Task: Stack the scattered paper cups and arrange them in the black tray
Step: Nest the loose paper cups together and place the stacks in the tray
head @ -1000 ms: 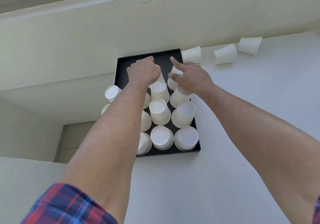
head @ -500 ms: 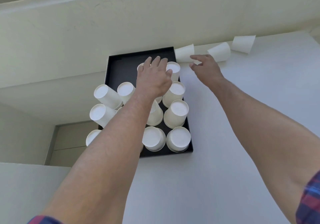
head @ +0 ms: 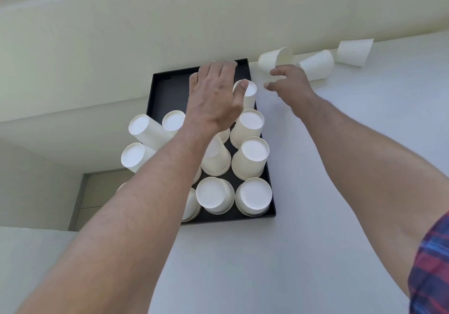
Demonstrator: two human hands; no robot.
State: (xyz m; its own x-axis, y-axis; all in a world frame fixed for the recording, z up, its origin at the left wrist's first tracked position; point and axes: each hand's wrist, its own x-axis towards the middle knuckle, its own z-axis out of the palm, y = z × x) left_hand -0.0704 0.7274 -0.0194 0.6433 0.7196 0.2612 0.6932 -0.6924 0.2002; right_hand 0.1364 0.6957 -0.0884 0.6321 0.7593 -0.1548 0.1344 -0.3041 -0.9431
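Observation:
A black tray (head: 167, 90) lies on the white table and holds several white paper cups standing upside down, such as one (head: 252, 158) on its right side. My left hand (head: 213, 99) hovers palm down over the tray's far half with fingers spread, and its thumb is beside the far-right cup (head: 250, 95). My right hand (head: 289, 82) reaches past the tray's far right corner. Its curled fingers are at a loose cup (head: 269, 60) that lies on its side, without closing around it.
Two more loose cups (head: 318, 67) (head: 354, 52) lie on their sides along the wall at the table's back edge. Cups on the tray's left side (head: 145, 131) lean out over its left rim. The table's left edge drops off beside the tray.
My left hand has opened flat and shifted farther over the tray. My right hand moved right, from the tray's cups out to the nearest loose cup, which has tipped slightly.

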